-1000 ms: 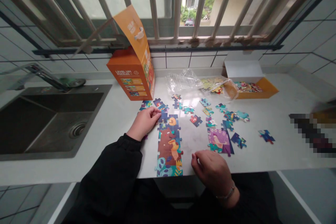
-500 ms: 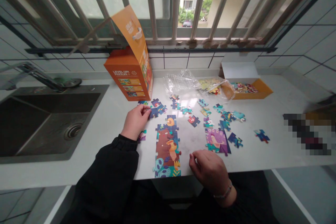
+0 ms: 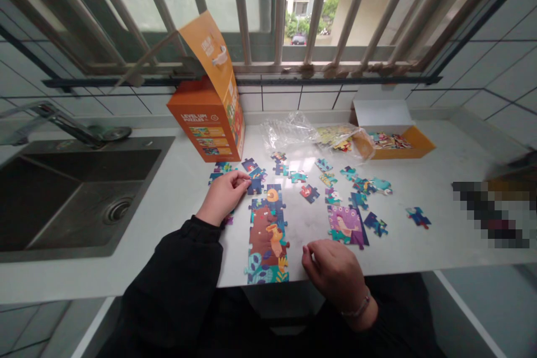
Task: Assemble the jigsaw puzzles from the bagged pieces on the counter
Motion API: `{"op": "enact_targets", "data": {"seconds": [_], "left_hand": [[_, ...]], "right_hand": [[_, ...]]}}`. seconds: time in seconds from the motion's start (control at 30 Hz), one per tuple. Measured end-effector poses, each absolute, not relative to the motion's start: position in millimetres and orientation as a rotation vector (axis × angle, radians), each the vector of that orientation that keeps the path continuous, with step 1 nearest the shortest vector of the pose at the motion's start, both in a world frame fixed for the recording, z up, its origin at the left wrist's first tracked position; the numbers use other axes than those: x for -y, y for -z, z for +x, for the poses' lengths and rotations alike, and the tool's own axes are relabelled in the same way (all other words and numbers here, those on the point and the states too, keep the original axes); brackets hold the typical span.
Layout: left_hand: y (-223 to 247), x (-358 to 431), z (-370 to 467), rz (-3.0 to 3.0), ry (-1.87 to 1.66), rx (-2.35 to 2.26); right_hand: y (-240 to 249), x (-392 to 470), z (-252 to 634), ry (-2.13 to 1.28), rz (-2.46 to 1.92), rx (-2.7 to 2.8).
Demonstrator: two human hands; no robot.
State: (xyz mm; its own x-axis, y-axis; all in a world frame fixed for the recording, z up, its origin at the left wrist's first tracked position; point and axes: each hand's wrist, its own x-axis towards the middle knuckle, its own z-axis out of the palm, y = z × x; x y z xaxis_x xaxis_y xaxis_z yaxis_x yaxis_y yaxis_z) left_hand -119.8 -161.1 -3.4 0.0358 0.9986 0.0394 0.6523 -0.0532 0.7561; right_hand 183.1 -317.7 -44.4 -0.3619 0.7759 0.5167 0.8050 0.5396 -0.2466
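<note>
My left hand [image 3: 226, 194] pinches the left edge of a dark blue puzzle piece [image 3: 255, 187], just above the upper left of a joined bear section [image 3: 263, 235]. That section is a tall strip with a brown bear, leaves and an orange round shape at its top. My right hand [image 3: 335, 274] rests curled at the counter's front edge, with no object showing in its fingers. Just beyond it lies a purple joined section [image 3: 344, 224]. Loose pieces lie around, among them a red and blue piece [image 3: 309, 193]. Part of a purple piece [image 3: 229, 219] is hidden behind my left hand.
An orange puzzle box [image 3: 205, 123] stands open at the back left, beside the sink [image 3: 84, 196]. Behind the pieces lie clear plastic bags [image 3: 289, 131] and an open yellow box [image 3: 422, 142] holding more pieces. A lone piece [image 3: 418, 217] sits far right.
My left hand has shifted slightly right with the dark blue piece, towards the top of the bear section. Pieces behind the hand now show more. My right hand has stayed still.
</note>
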Motion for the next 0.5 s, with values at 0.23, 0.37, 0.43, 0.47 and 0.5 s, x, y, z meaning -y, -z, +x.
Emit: {"op": "enact_targets", "data": {"seconds": [0.23, 0.37, 0.43, 0.47, 0.5], "left_hand": [[2.8, 162.5, -116.8, 1.8, -0.776, -1.649], [3.5, 163.6, -115.8, 1.807, -0.773, -1.637], [4.2, 164.0, -115.7, 1.808, -0.775, -1.632], [4.7, 164.0, -115.8, 1.809, -0.777, -1.632], [5.3, 164.0, -115.9, 1.809, -0.778, -1.632]], "right_hand": [[43.1, 318.5, 182.7, 0.064, -1.266, 2.2], [42.1, 317.9, 182.2, 0.089, -1.268, 2.194], [42.3, 317.6, 182.1, 0.09, -1.272, 2.2], [42.4, 317.5, 182.1, 0.091, -1.272, 2.202], [42.5, 317.5, 182.2, 0.092, -1.27, 2.202]]}}
